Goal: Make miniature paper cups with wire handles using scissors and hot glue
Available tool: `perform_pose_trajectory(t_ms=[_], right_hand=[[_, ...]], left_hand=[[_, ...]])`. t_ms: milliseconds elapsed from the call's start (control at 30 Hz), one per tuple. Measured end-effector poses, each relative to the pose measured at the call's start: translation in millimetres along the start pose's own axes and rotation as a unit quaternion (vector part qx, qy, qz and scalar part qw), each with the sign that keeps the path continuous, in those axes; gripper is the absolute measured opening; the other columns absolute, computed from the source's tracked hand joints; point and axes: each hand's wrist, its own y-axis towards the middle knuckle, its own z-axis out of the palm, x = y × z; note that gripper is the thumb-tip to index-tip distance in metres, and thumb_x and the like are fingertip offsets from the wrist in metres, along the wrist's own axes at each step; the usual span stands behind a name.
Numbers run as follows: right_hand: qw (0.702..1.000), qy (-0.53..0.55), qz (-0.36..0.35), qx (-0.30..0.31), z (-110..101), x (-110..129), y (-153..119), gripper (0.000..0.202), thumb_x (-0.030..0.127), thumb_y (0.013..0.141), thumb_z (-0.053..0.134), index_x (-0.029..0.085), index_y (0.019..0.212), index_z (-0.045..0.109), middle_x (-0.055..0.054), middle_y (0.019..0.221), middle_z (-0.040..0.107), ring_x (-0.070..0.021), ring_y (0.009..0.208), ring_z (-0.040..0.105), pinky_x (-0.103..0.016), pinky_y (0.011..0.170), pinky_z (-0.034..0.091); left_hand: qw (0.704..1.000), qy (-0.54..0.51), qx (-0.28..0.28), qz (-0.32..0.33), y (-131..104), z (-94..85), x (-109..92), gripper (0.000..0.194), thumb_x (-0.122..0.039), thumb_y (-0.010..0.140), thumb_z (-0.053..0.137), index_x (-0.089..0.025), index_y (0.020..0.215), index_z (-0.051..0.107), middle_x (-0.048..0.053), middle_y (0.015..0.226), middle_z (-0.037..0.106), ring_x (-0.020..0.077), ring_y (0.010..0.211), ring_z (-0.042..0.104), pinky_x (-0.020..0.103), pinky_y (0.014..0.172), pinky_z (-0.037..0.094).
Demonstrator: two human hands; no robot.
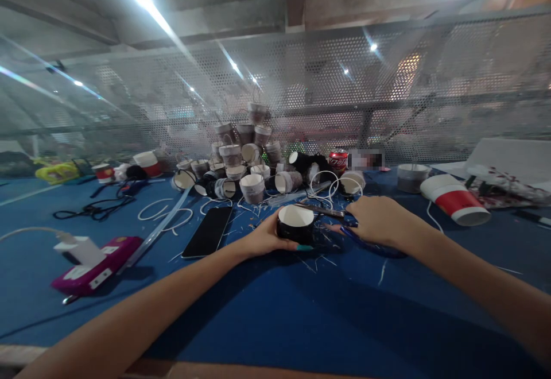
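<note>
My left hand [267,234] is wrapped round a short black paper cup [295,232] with a white inside, its open mouth facing up and towards me. In my right hand [379,219] is a pair of scissors [331,212] with dark blue handles. Their blades reach left to the far rim of the cup; whether they touch it I cannot tell. Thin white scraps [321,263] lie on the blue table [275,316] around both hands. Just beyond the black cup, a small whitish cup [252,188] stands upright.
Behind my hands rises a pile of small grey-white cups [230,154]. A phone [207,232] and a purple power strip [97,267] lie to the left. White cord [331,186] loops near a red can [338,159]. At the right lies a red-and-white paper cup [455,200].
</note>
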Motion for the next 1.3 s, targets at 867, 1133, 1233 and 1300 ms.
perform_pose_trajectory(t_ms=[867,1133,1233,1300], right_hand=[[0.998,-0.052,-0.027,-0.027,2,1,9,0.06,0.059,0.082,0.028,0.012,0.082,0.065,-0.016,0.076,0.065,-0.026,0.067,0.061,-0.032,0.05,0.039],[0.995,-0.032,0.075,-0.063,1,-2,10,0.059,0.058,0.083,0.028,0.011,0.083,0.063,-0.017,0.077,0.064,-0.0267,0.067,0.061,-0.032,0.051,0.038],[0.989,0.023,0.116,-0.092,-2,-2,8,0.059,0.06,0.083,0.027,0.013,0.081,0.062,-0.015,0.074,0.063,-0.0259,0.066,0.06,-0.032,0.052,0.037],[0.985,0.048,0.13,-0.106,-2,-1,7,0.057,0.06,0.083,0.029,0.014,0.079,0.062,-0.014,0.074,0.063,-0.0254,0.066,0.06,-0.032,0.053,0.037]], left_hand=[[0.998,0.009,0.055,-0.036,2,-11.8,-4,0.076,-0.008,0.046,0.079,-0.017,0.115,0.05,0.012,0.117,0.057,0.0316,0.119,0.045,0.05,0.099,0.035],[0.998,-0.067,-0.002,-0.02,3,-8.5,-3,0.07,-0.012,0.047,0.08,-0.016,0.111,0.053,0.01,0.112,0.061,0.0282,0.11,0.052,0.047,0.1,0.035],[0.988,-0.154,-0.028,-0.016,7,-12.4,3,0.063,-0.021,0.049,0.08,-0.016,0.106,0.055,0.009,0.103,0.064,0.0268,0.102,0.057,0.045,0.097,0.037],[0.978,-0.2,-0.037,-0.036,9,-16.0,7,0.061,-0.025,0.049,0.08,-0.017,0.104,0.055,0.009,0.102,0.064,0.027,0.101,0.057,0.044,0.094,0.038]])
